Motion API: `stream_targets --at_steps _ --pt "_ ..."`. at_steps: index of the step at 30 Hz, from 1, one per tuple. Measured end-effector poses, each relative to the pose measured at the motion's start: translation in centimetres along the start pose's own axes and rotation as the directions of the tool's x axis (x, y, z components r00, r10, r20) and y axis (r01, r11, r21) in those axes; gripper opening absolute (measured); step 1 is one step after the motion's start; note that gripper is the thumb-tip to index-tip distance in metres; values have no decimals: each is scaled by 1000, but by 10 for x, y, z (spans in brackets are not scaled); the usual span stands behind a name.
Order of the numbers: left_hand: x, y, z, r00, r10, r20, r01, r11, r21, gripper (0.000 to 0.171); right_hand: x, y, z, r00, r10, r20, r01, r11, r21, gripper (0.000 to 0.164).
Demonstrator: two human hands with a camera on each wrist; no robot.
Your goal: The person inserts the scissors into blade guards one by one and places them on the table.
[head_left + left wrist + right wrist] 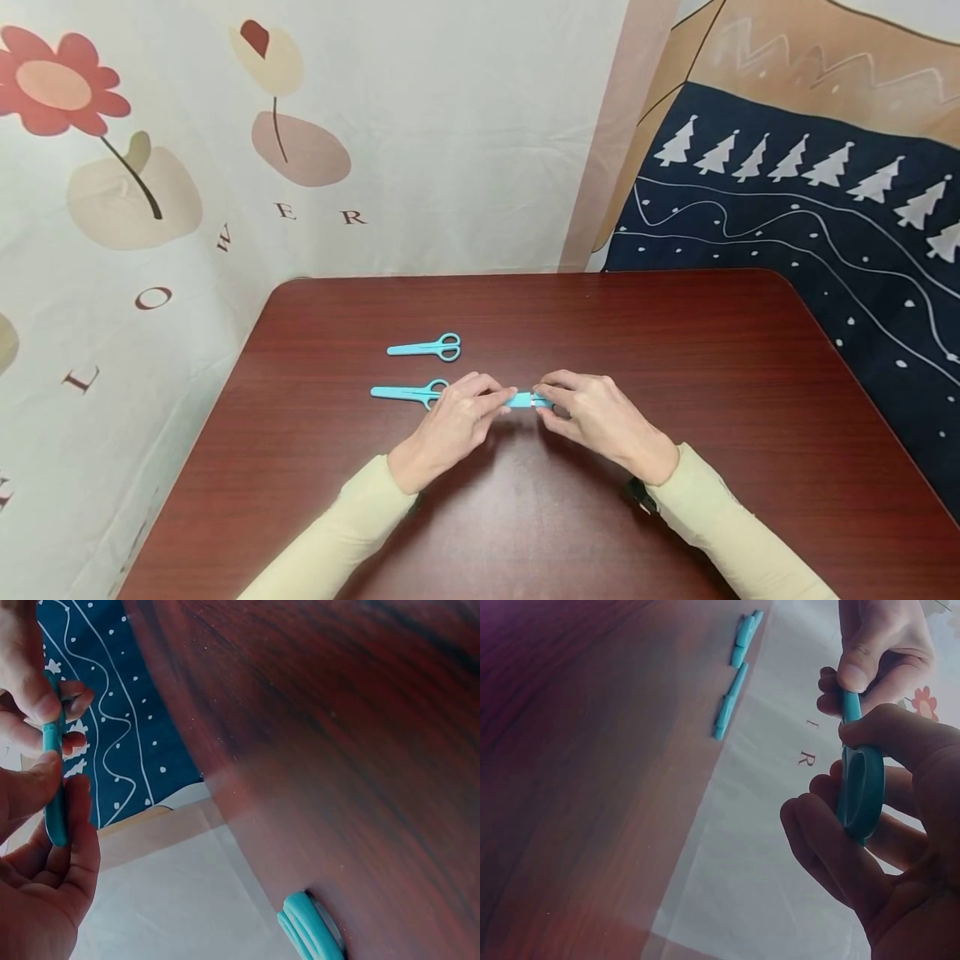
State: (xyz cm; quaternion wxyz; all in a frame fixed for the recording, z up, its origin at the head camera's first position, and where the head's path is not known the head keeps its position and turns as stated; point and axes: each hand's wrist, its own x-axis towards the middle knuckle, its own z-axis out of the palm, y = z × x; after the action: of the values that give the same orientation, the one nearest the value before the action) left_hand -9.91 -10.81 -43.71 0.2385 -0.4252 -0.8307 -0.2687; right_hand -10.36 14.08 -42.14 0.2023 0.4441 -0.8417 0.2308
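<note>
Both hands hold one pair of turquoise scissors over the table. My left hand (pixel 459 417) pinches the blade cover (pixel 519 401) between thumb and fingers, most of it hidden by the hand in the head view. At the other end, my right hand (pixel 596 417) grips the scissors' handles (pixel 866 799), with a finger loop showing in the right wrist view. A thin pale strip shows between cover and handles. Left of the hands lies a second pair of scissors (pixel 401 392), its loops partly behind my left hand. Farther back lies a third pair (pixel 420 348), pointing left.
A dark red-brown wooden table (pixel 675 333) with rounded corners bears everything. Behind it hangs a pale curtain (pixel 450 150) with flowers and letters. A navy cloth (pixel 787 208) with white trees hangs on the right.
</note>
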Motion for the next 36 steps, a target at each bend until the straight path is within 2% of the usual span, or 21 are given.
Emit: stream_targets --at_steps 5,14,22,28,36 --pt "1 0 2 1000 -2 0 2 1000 -14 24 -2 2 2 1000 -26 -16 26 1000 -14 22" --pt "2 1 4 1000 22 20 -22 1000 -10 26 -3 6 3 1000 15 5 -15 994 111 20" --pt "3 -1 6 1000 20 6 -20 1000 -17 26 -2 5 3 1000 21 11 -22 997 75 20" --pt "3 -1 3 1000 15 22 -15 1000 -24 25 -2 3 3 999 33 3 -33 998 58 21" --pt "-1 0 0 999 -42 20 43 996 -74 21 -3 -1 6 999 52 -4 -52 998 39 21"
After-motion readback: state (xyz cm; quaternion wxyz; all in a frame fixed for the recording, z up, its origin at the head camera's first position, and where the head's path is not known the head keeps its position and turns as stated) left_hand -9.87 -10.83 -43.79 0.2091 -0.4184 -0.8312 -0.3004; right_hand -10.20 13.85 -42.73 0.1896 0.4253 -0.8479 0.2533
